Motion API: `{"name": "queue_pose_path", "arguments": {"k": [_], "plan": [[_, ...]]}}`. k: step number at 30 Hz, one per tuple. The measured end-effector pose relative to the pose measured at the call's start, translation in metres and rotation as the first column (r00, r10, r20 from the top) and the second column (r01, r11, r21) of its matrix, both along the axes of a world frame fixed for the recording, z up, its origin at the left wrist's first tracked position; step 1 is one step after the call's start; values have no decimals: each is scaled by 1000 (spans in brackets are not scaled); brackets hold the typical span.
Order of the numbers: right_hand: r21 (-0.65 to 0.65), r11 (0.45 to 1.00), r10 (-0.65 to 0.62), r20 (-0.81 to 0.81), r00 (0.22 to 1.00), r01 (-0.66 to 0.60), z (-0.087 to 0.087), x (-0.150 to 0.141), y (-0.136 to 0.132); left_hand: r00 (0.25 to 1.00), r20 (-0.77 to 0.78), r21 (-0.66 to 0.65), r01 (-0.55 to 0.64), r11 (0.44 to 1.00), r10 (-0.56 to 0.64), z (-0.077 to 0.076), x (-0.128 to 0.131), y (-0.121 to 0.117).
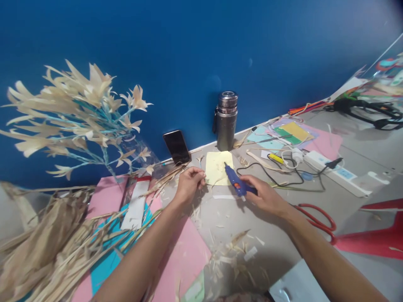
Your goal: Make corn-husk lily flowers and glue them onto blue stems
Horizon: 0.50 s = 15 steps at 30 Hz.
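My right hand point(267, 195) grips a blue glue gun point(235, 181), its nozzle pointing up-left over a pale yellow paper sheet point(217, 167). My left hand point(189, 183) is closed in a pinch at the sheet's left edge, holding a small dried leaf strip point(200, 160) that is hard to make out. Both hands rest low over the grey tabletop point(226, 218), a short gap between them. The glue gun's black cord point(273, 178) trails off to the right.
A metal flask point(226, 121) and a leaning phone point(176, 147) stand against the blue wall. Dried-leaf flowers on blue stems point(78, 109) and a heap of dry leaves point(47, 247) fill the left. Red scissors point(317, 220), a power strip point(333, 172), coloured papers point(292, 134) lie right.
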State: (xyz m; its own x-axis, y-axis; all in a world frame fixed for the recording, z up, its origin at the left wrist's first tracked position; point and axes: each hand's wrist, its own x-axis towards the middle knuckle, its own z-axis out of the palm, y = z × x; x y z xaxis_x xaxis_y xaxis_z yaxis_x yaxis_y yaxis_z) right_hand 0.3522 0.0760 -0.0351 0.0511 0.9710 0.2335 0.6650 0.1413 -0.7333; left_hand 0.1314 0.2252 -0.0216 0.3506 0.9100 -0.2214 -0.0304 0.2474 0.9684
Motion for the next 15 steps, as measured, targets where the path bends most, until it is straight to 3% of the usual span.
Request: {"name": "queue_pose_path", "arguments": {"k": [3,7,11,15], "plan": [[68,991,123,-133,983,-115,11,-4,-8,998,62,55,21,998,-24,15,-5,-10],[146,966,234,-132,963,-215,21,-16,-15,998,50,113,42,993,-48,28,-8,-21],[202,954,244,-99,965,-221,23,-23,-16,998,25,150,60,987,-64,32,-8,-26],[241,953,217,-107,970,-186,24,-23,-17,990,104,74,88,993,-95,35,-8,-28]]}}
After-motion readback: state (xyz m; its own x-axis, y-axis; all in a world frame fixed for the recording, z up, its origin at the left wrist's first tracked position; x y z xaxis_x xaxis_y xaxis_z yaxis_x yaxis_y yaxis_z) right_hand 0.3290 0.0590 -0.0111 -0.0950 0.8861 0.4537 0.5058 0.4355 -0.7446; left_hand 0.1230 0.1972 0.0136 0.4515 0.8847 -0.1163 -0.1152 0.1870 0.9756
